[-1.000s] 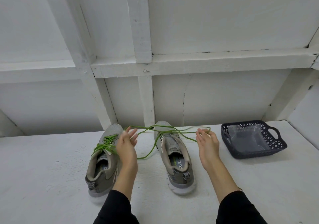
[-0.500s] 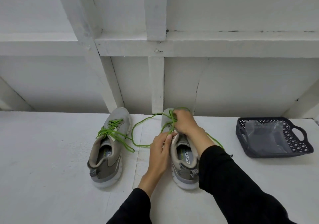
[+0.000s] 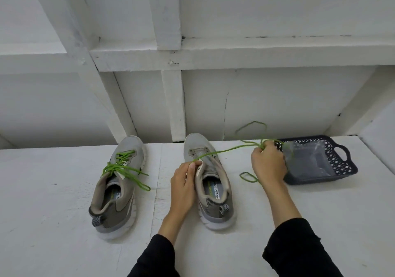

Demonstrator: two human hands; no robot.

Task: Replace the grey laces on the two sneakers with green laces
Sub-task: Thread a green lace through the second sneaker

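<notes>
Green lace [image 3: 226, 150] runs from the right sneaker [image 3: 210, 182] on the white table [image 3: 53, 223] to the right hand [image 3: 268, 165], which grasps a bunch of it just beside the dark basket [image 3: 339, 165]. The left hand [image 3: 183, 182] pinches the same lace at the sneaker's upper eyelets. The left sneaker [image 3: 119, 182] stands apart, already laced with green.
</notes>
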